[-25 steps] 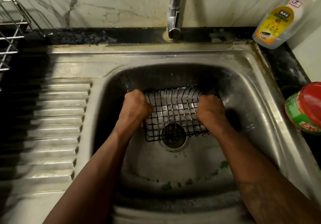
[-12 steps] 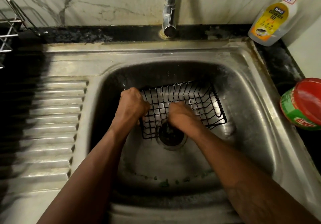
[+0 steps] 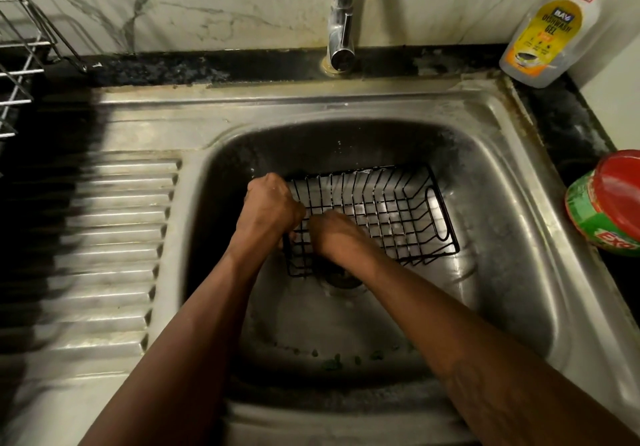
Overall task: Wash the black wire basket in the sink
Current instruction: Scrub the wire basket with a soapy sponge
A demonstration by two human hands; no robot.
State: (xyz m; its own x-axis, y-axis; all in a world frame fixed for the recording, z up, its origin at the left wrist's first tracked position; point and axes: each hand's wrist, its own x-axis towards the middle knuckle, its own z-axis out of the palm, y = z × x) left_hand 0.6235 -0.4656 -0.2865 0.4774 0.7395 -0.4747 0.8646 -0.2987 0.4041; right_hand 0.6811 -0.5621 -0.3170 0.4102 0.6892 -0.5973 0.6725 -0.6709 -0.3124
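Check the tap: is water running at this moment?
It looks off. No stream falls from the tap toward the basket, and no splash shows in the sink.

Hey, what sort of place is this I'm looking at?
Most likely a home kitchen: a steel sink with ribbed drainboard and tap, a dishwash gel bottle on the black counter, and the left hand gripping a black wire basket in the sink.
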